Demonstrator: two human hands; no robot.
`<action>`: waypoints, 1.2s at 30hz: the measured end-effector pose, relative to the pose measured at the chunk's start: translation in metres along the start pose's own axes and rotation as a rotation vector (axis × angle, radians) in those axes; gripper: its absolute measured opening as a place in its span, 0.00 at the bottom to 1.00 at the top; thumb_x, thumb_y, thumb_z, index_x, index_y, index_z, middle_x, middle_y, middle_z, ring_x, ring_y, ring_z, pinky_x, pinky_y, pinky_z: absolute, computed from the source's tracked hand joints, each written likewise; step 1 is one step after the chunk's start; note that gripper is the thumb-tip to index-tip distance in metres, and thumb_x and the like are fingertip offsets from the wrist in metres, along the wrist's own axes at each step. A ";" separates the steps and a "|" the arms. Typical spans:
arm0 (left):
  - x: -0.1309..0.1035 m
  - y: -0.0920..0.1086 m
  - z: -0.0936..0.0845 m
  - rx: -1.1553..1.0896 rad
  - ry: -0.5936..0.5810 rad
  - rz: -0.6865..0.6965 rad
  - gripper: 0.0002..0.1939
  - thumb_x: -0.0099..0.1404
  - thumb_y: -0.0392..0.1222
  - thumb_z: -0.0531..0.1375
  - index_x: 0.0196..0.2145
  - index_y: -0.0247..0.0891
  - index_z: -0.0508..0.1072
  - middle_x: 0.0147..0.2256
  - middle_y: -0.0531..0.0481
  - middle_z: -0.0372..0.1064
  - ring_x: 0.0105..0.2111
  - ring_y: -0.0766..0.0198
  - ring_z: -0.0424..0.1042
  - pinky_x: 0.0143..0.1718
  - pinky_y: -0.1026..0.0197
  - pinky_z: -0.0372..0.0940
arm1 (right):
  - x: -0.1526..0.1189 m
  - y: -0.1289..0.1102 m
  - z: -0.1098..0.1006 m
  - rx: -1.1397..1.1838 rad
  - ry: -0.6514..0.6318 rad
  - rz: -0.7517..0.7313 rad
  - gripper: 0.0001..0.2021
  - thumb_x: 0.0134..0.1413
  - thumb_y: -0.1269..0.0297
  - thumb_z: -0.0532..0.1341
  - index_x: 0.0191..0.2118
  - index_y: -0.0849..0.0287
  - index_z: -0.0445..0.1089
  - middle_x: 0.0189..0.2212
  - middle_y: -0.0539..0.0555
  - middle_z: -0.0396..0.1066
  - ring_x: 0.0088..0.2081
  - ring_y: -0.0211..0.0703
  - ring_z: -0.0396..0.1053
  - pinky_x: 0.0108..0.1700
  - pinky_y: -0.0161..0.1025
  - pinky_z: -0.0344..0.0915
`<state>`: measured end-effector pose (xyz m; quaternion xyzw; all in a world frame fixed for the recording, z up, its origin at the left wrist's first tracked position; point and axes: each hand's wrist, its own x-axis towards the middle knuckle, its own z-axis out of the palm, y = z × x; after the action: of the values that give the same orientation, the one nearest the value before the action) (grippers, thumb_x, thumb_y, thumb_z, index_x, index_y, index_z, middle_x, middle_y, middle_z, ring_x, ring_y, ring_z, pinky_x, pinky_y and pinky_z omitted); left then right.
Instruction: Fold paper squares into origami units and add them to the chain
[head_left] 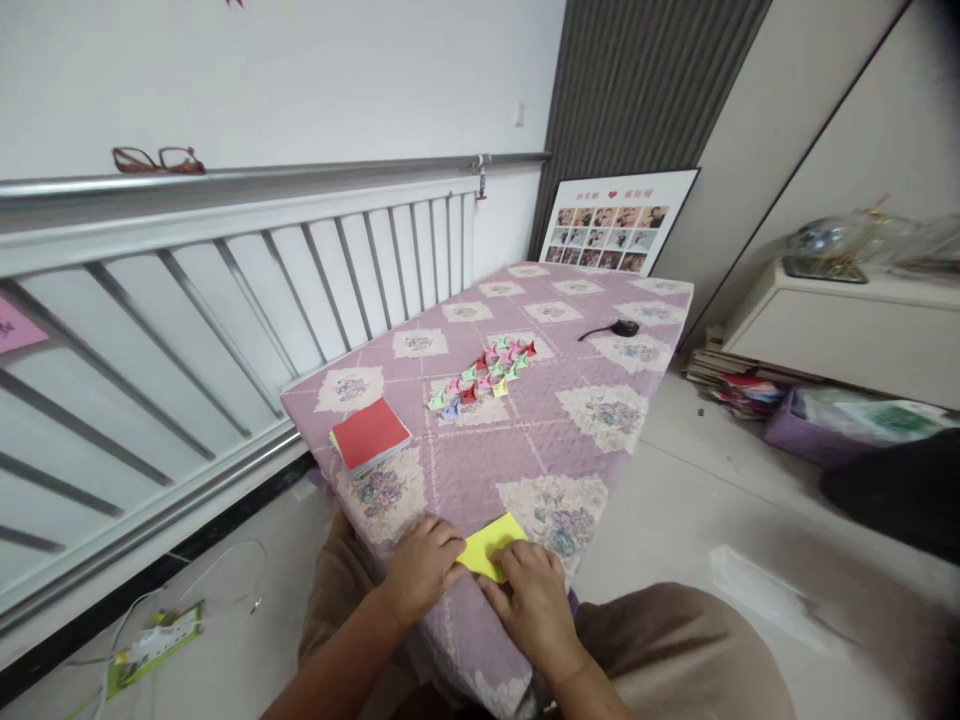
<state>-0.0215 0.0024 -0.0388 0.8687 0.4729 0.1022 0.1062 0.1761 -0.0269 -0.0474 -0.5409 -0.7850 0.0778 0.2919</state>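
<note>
A folded piece of yellow paper (484, 543) lies on the near end of the cloth-covered table, between my two hands. My left hand (425, 565) has its curled fingers closed on the paper's left end. On the right side, my right hand (534, 598) presses the paper's lower right part with bent fingers, the thumb near its bottom edge. Farther along the table stand several small folded paper pieces (484, 383) in green, pink, red, blue and yellow. A stack of coloured paper with a red sheet on top (371, 435) lies to the left.
The purple floral tablecloth (517, 450) covers a long table beside a white radiator (262, 290). A black round object with a thin tail (624, 328) lies at the far right of the table. Glasses (159, 160) rest on the rail. A photo board (619, 222) leans behind.
</note>
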 end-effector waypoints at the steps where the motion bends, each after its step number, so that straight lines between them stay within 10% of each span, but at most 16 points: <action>1: 0.000 -0.002 0.002 0.005 0.005 0.005 0.11 0.64 0.47 0.60 0.43 0.43 0.72 0.44 0.50 0.69 0.46 0.57 0.62 0.49 0.54 0.58 | 0.000 0.000 0.000 -0.002 -0.005 0.006 0.08 0.50 0.59 0.65 0.35 0.53 0.70 0.32 0.51 0.69 0.38 0.46 0.64 0.42 0.43 0.51; 23: 0.003 0.006 0.015 -0.052 0.199 -0.054 0.10 0.65 0.33 0.55 0.37 0.42 0.75 0.38 0.50 0.70 0.40 0.61 0.65 0.44 0.59 0.60 | -0.003 0.010 0.010 -0.051 0.108 -0.103 0.04 0.50 0.68 0.64 0.30 0.53 0.67 0.30 0.48 0.69 0.35 0.43 0.65 0.43 0.41 0.53; 36: 0.013 0.017 -0.063 -0.668 0.362 -0.159 0.05 0.58 0.33 0.56 0.28 0.38 0.72 0.30 0.51 0.71 0.33 0.64 0.69 0.38 0.64 0.62 | 0.022 -0.019 -0.028 0.420 -0.021 0.064 0.08 0.58 0.66 0.53 0.31 0.55 0.68 0.27 0.50 0.68 0.31 0.40 0.67 0.33 0.35 0.61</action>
<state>-0.0180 0.0102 0.0274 0.7149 0.4906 0.3935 0.3056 0.1703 -0.0202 -0.0082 -0.4918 -0.7370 0.2546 0.3874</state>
